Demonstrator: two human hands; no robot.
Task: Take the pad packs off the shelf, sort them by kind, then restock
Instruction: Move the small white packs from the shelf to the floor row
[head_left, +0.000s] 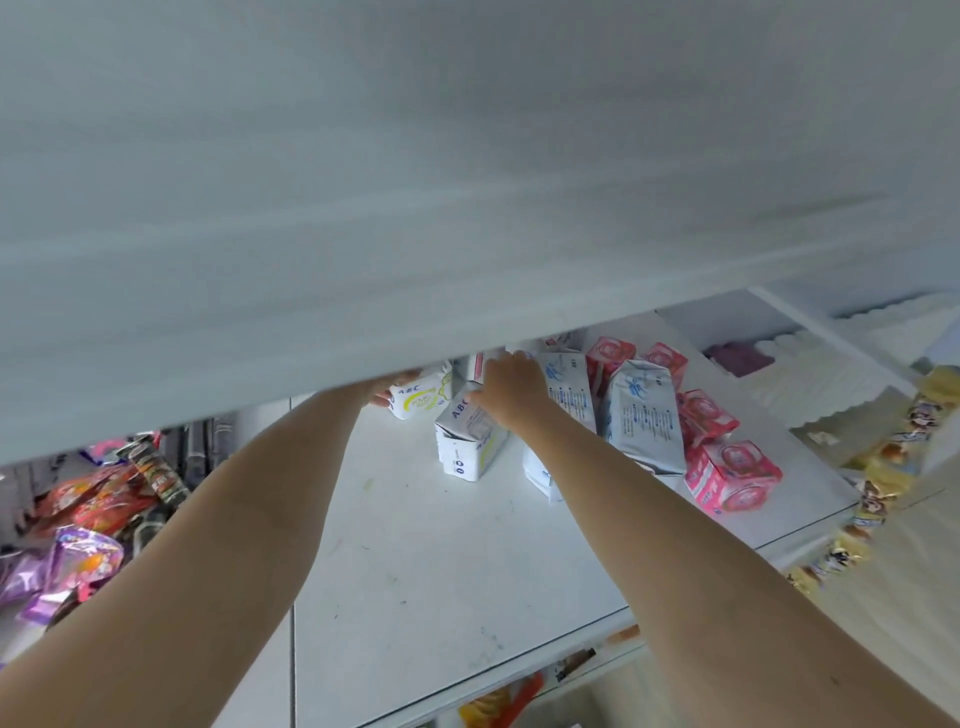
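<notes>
Nearest us, our two forearms reach up from six o'clock across the bare front of the white shelf (441, 571) toward the packs at its back. Off at nine o'clock lie bright snack bags (88, 509), and at three o'clock a strip of small sachets (872, 499) hangs off the shelf edge.

Farther in, at about twelve o'clock, our right hand (511, 389) rests on top of an upright white ABC pack (470, 441), fingers bent over its upper end; whether it truly grips we cannot tell. Just left of it, our left hand (387, 387) holds a yellow-printed ABC pack (421, 397), though the upper shelf board (415, 182) hides most of that hand. The hands sit close together, not touching.

At one to two o'clock stand blue-printed white packs (644, 415), leaning, with pink packs (732, 475) crowded beside and behind them.

We judge the risks thus: the leaning blue packs could topple if our right forearm brushes them, knocking pink ones toward the edge; and working half-blind under the board, we could mix kinds.
</notes>
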